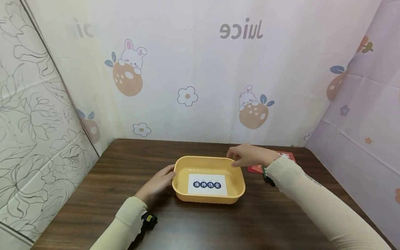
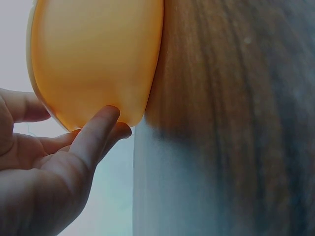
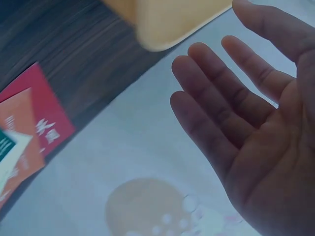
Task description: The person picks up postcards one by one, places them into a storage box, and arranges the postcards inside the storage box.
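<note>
A yellow plastic basin (image 1: 208, 199) with rounded corners sits on the wooden table. Flat on its floor lies a white card (image 1: 206, 192) printed with white characters in dark blue circles. My left hand (image 1: 160, 181) grips the basin's left end; in the left wrist view its fingers (image 2: 96, 135) lie against the outer wall while another digit passes behind the rim. Above the right back corner hovers my right hand (image 1: 250, 155), holding nothing. Its fingers (image 3: 211, 108) are loosely extended in the right wrist view, apart from the basin.
Behind my right forearm, several red, orange and green cards (image 3: 51, 105) overlap on the table (image 1: 125, 163), partly hidden. A patterned curtain (image 1: 193, 69) rises at the table's back edge, with more patterned cloth on both sides. Black wrist devices (image 1: 150, 221) sit under the sleeves.
</note>
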Tool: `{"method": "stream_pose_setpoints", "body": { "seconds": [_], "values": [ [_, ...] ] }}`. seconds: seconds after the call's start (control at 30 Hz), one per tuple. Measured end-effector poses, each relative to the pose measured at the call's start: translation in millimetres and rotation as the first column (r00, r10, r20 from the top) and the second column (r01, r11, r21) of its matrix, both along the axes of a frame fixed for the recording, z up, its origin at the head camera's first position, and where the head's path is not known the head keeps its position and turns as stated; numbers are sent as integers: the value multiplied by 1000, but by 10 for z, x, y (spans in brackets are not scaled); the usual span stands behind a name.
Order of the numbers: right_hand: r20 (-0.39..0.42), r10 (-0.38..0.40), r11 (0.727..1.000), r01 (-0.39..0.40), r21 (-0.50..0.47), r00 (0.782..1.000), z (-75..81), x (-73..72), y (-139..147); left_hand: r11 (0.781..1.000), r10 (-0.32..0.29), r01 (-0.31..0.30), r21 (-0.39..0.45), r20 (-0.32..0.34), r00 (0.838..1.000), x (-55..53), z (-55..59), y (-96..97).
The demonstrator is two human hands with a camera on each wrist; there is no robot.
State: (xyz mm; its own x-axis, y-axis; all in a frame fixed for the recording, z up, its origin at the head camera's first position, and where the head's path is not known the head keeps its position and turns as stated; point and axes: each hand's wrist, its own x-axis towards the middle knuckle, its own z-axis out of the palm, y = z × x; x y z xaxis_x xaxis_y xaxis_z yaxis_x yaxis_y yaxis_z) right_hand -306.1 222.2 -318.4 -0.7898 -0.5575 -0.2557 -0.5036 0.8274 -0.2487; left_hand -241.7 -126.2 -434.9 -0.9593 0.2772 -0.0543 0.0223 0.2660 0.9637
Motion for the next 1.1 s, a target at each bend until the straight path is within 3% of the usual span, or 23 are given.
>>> {"method": "stream_pose_setpoints", "body": {
  "seconds": [0.53,0.87,1.1],
  "values": [
    [21,-136,989,137,-63,990,-240,-163,842,1000,-14,14,15,-4,1000,13,4,2],
    [40,-239,971,238,9,970,-429,-235,1339,1000,-5,5,-7,-2,1000,0,1,16],
    [3,-216,976,216,7,976,-462,-187,1443,1000,-5,5,-5,1,1000,8,5,4]
  ]
}}
